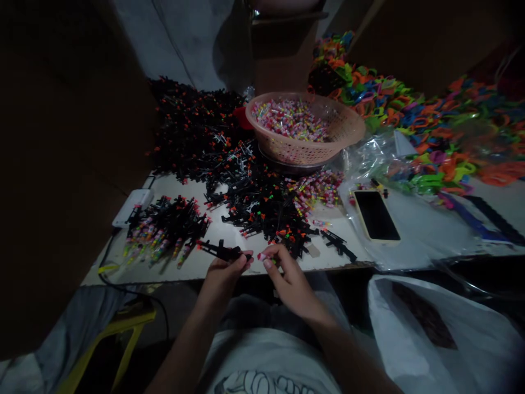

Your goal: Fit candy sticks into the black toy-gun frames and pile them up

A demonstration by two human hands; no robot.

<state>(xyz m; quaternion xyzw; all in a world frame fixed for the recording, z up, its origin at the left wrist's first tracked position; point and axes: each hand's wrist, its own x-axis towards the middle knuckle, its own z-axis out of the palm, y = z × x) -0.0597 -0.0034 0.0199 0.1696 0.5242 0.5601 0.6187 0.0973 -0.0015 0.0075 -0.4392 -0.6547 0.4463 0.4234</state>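
My left hand [225, 272] is closed on a small black toy gun [219, 250] with an orange tip, held level above the table's front edge. My right hand [285, 271] pinches a small candy tube [262, 257] right beside the gun's rear end. Just to the left lies a stack of black toy guns with candy tubes attached [164, 230]. A big heap of loose black toy guns [254, 197] covers the table's middle and back.
A pink plastic basket [348, 131] full of candy tubes stands at the back. A phone [376, 215] lies face up on clear plastic bags to the right. Colourful plastic pieces [430, 120] pile at the far right. A white bag [451, 339] sits below the table's edge.
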